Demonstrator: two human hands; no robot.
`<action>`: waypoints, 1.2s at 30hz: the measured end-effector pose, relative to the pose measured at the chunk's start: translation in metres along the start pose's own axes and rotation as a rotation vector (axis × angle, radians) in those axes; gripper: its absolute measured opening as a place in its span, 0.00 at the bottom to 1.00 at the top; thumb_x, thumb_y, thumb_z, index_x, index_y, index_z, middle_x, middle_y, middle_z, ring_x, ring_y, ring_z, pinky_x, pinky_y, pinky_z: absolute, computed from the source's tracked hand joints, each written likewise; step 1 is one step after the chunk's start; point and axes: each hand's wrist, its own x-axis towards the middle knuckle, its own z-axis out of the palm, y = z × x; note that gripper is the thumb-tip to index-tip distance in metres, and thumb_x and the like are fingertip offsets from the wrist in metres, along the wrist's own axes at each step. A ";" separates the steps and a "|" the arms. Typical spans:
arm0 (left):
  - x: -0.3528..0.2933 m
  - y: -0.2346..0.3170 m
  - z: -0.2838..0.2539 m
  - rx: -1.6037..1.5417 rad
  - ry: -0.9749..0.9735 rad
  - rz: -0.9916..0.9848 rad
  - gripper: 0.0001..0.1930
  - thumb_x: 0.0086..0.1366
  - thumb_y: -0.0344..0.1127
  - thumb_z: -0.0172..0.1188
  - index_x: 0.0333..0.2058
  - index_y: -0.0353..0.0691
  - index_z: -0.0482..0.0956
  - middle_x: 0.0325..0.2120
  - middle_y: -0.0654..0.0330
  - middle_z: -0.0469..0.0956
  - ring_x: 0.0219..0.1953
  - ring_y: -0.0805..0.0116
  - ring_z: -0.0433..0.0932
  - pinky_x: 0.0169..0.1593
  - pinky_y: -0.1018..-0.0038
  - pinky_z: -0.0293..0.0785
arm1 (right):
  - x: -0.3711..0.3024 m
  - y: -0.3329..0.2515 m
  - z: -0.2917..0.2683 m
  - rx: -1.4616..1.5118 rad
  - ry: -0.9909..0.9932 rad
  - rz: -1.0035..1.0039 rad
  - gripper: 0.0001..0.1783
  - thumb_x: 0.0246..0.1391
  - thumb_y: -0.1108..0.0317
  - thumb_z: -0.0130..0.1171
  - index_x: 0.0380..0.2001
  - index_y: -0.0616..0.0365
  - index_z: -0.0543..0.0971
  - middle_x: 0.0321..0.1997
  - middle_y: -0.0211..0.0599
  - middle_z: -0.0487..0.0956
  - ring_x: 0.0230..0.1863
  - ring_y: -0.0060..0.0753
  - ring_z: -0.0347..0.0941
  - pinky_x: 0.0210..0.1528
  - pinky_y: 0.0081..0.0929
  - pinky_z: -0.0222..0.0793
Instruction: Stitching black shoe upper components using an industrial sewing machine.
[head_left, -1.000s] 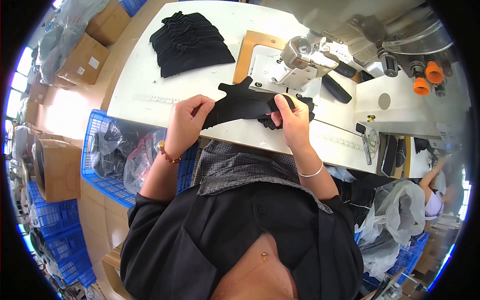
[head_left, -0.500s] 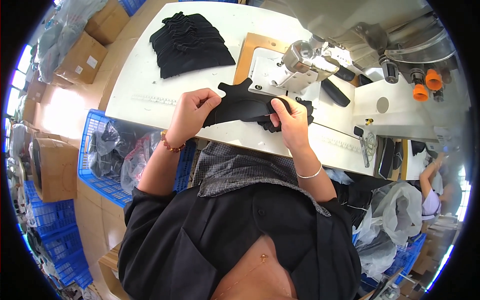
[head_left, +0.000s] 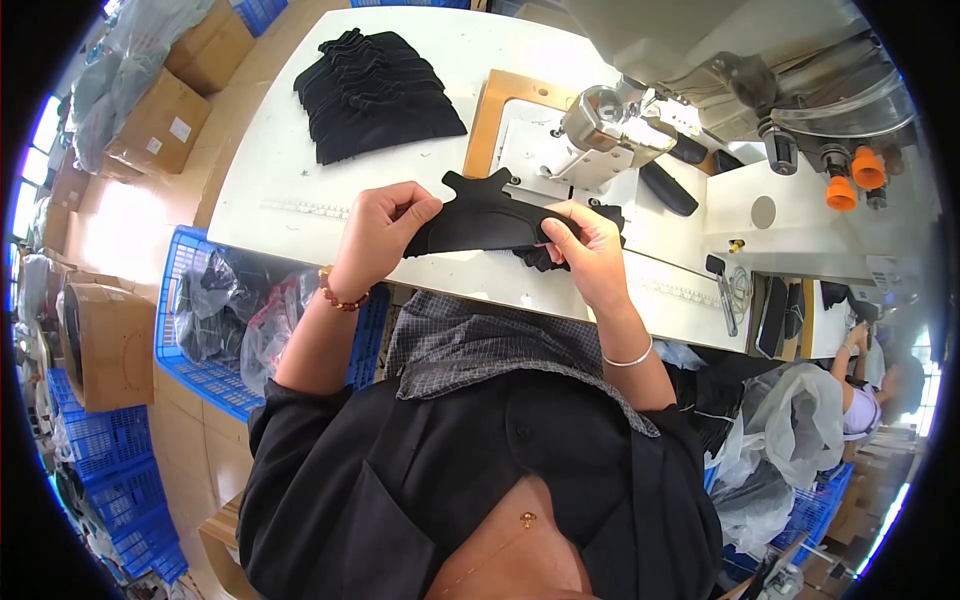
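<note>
A black cut fabric piece (head_left: pixel 478 218) with a forked top edge is stretched between my two hands, above the near edge of the white table. My left hand (head_left: pixel 385 228) pinches its left end between thumb and fingers. On the other end, my right hand (head_left: pixel 585 248) grips the piece with the thumb on top. Just beyond it stands the metal head of a sewing machine (head_left: pixel 598 118). Partly hidden behind the piece and my right hand, more black fabric pieces (head_left: pixel 538 260) lie on the table.
A neat stack of black fabric pieces (head_left: pixel 380 95) lies at the table's far left. Left of the table, a blue crate (head_left: pixel 208 372) holds plastic-wrapped goods. Scissors-like tools (head_left: pixel 722 293) rest at the right edge. Another person (head_left: pixel 860 405) sits far right.
The black piece has been spread flatter, its forked edge shifting slightly right and lower. My right thumb has moved from folded fabric to the piece's right end.
</note>
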 end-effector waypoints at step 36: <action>0.100 -0.063 -0.087 0.718 0.331 0.008 0.09 0.55 0.31 0.70 0.34 0.37 0.85 0.27 0.57 0.82 0.32 0.61 0.79 0.40 0.67 0.75 | -0.023 0.009 -0.064 -0.748 0.209 -0.213 0.13 0.53 0.77 0.62 0.44 0.61 0.81 0.39 0.34 0.76 0.39 0.30 0.71 0.44 0.26 0.69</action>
